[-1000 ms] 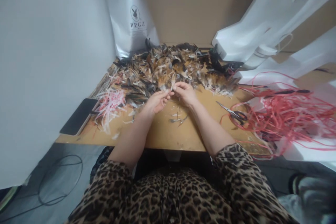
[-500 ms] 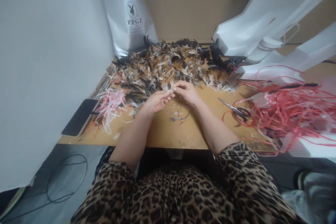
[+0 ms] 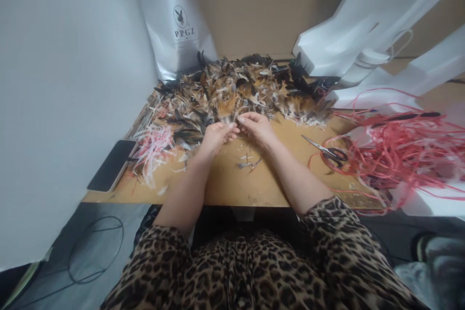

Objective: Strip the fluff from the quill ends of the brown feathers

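A big heap of brown, black and white feathers point(image 3: 240, 87) covers the back of a wooden table point(image 3: 232, 184). My left hand point(image 3: 215, 136) and my right hand point(image 3: 256, 127) meet at the near edge of the heap, fingertips together. Both are pinched on a small tuft of feathers point(image 3: 232, 117) at the heap's front. A few loose feather scraps point(image 3: 249, 162) lie on the table just below my hands.
Scissors point(image 3: 325, 149) lie right of my right hand beside a tangle of red string point(image 3: 395, 150). Pink and white strips point(image 3: 154, 147) and a dark phone point(image 3: 112, 164) sit at the left. A silver bag point(image 3: 174, 24) stands behind; white bags point(image 3: 366, 24) lean at right.
My left hand has turned palm-down and closed in on the tuft beside my right hand. The view has shifted slightly.
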Demonstrator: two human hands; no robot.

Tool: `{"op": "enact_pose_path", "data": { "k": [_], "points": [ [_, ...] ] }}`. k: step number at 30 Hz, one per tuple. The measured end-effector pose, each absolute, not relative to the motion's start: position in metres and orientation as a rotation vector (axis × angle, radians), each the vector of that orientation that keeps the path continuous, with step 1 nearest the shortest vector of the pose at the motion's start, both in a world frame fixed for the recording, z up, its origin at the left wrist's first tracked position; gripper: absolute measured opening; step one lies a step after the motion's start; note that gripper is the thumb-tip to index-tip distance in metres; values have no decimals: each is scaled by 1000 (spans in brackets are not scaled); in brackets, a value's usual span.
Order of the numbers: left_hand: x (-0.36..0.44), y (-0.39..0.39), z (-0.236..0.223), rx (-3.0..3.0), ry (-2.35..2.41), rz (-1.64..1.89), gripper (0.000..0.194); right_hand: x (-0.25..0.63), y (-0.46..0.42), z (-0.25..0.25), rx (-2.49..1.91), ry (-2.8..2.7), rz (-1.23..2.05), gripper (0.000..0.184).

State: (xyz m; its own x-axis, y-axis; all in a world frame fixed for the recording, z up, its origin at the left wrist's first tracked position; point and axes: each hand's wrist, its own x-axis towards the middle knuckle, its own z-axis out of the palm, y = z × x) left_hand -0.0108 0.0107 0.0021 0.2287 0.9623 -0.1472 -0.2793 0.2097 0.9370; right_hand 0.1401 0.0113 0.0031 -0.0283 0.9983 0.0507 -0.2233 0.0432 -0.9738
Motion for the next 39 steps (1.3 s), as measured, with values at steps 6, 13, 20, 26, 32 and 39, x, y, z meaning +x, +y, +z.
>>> {"op": "enact_pose_path", "data": {
  "k": [6,13,20,26,32,39],
  "points": [
    [-6,9,0,1111,979,1083,30,135,9,5,-982,-1003,1327,30],
    [-10,9,1,956,868,983,27,135,10,2,-933,-948,1376,32],
    [-11,8,4,954,843,952,23,132,9,0,-920,-993,1383,34],
    [-9,7,4,1154,954,1034,23,134,9,2,-968,-1062,1313,32],
    [-9,10,1,1252,958,1011,26,131,5,5,-949,-1052,1303,29],
    [-14,11,1,1298,960,1014,27,130,7,4,-967,-1032,1348,31]
  ]
}}
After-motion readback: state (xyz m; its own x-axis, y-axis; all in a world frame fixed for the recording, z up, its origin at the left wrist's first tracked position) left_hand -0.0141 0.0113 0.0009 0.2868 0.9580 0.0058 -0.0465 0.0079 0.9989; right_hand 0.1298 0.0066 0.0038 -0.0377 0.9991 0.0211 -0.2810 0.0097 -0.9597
